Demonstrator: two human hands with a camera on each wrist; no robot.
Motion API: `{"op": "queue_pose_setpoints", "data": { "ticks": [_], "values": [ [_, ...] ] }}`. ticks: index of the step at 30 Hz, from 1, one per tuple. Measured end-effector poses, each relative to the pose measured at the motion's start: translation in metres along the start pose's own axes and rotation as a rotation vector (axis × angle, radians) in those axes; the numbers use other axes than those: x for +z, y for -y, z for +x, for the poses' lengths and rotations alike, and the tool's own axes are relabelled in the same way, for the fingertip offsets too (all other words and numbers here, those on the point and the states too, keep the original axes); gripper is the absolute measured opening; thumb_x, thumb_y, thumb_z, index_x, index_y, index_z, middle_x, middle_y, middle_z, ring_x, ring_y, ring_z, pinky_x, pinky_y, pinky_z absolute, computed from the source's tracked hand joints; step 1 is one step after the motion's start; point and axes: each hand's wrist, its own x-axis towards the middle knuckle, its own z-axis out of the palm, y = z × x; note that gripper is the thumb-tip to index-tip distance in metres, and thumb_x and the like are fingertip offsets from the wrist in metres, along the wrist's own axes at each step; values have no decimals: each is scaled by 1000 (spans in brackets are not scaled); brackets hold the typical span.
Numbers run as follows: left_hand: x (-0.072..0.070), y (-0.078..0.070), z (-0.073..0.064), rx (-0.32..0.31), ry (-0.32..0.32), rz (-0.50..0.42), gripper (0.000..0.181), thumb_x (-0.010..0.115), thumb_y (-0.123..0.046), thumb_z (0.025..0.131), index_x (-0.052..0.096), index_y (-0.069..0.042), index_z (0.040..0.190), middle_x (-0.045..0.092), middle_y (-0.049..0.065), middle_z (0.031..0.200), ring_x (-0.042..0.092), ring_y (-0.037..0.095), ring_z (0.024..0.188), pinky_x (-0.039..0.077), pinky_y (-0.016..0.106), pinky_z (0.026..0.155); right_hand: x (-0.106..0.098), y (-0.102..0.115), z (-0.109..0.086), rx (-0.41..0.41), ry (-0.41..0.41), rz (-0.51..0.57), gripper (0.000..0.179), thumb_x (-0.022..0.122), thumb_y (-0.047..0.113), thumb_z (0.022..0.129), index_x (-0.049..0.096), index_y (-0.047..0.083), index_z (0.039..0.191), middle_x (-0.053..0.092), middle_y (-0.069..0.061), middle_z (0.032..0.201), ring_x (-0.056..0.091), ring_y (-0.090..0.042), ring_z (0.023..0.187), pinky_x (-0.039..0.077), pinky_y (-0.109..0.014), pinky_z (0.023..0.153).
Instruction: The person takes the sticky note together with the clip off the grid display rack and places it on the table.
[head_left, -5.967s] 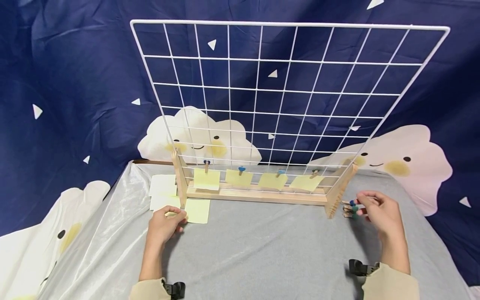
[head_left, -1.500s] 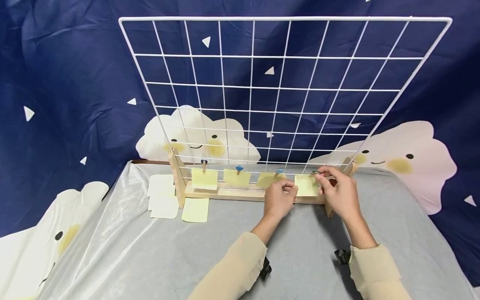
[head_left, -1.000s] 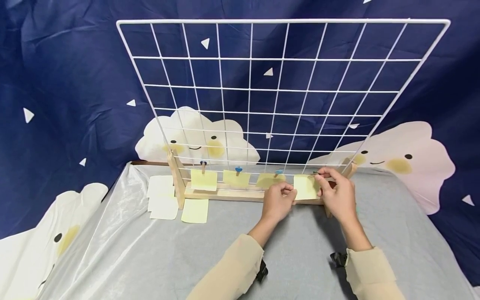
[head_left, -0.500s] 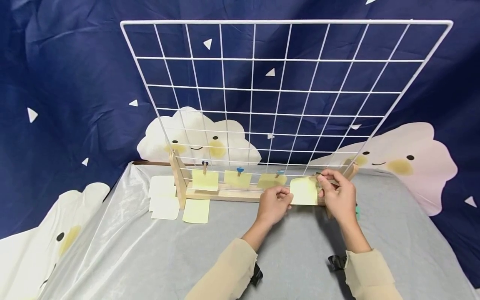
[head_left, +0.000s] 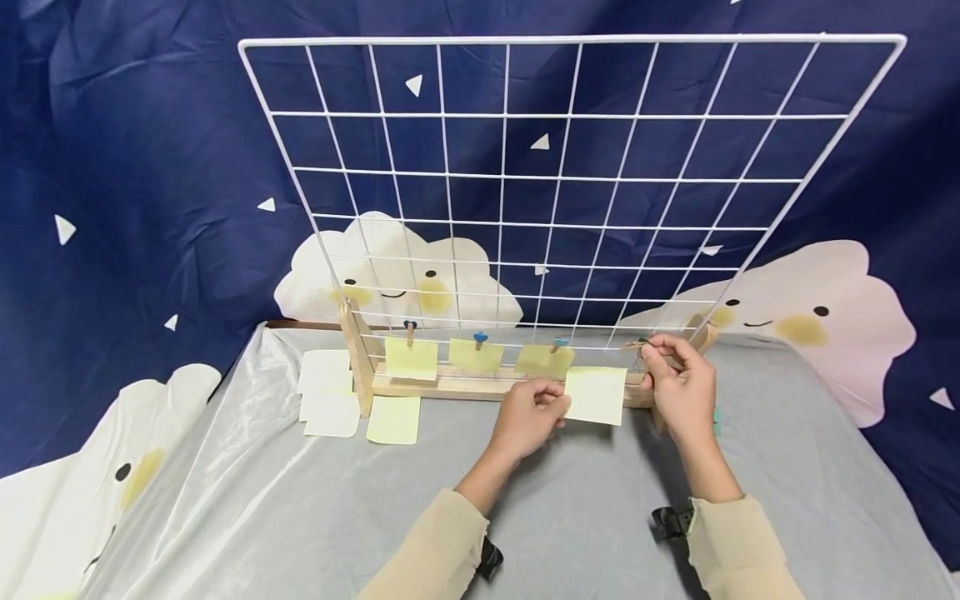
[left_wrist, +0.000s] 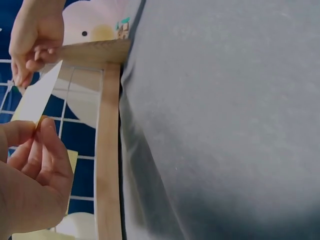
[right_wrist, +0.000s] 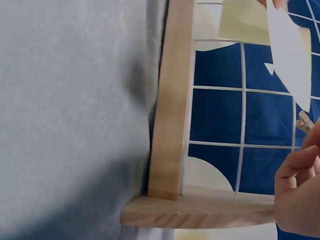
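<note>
A pale yellow sticky note (head_left: 596,395) is pinched at its left edge by my left hand (head_left: 528,419), in front of the wooden base of the rack. My right hand (head_left: 681,385) pinches a small wooden clothespin (head_left: 636,344) by the lower wires of the white grid (head_left: 558,178). In the right wrist view the clothespin (right_wrist: 303,122) pokes out beyond the fingers, just below the note's corner (right_wrist: 292,55). Three notes hang on the grid by clothespins with blue tops, among them a left one (head_left: 411,359), a middle one (head_left: 476,356) and a right one (head_left: 544,361).
Several loose notes (head_left: 330,414) lie left of the wooden stand (head_left: 358,358), with one yellow note (head_left: 393,420) before its foot. Green clips (head_left: 717,421) show partly behind my right wrist. Grey cloth (head_left: 570,517) covers the table; a dark blue curtain hangs behind.
My left hand carried a note from the left pile to the right end of the grid, then drew it left and down. The clothespin at the right end, now in my right hand, no longer holds a note.
</note>
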Motion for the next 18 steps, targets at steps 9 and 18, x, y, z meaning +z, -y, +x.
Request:
{"op": "queue_pose_setpoints", "data": {
  "ticks": [9, 18],
  "values": [
    [-28, 7, -10, -10, -33, -13, 6, 68, -5, 90, 74, -2, 91, 69, 7, 71, 69, 26, 62, 50, 24, 46, -7, 8, -2, 16, 16, 19, 14, 67, -7, 93, 63, -14, 105, 63, 7, 75, 53, -3, 42, 40, -14, 39],
    [-50, 12, -19, -57, -79, -70, 10, 70, -9, 92, 73, -1, 96, 71, 4, 77, 71, 37, 71, 59, 44, 57, -13, 10, -4, 20, 21, 70, 14, 66, -10, 92, 62, -15, 105, 64, 4, 75, 54, -4, 43, 40, -13, 39]
  ]
}}
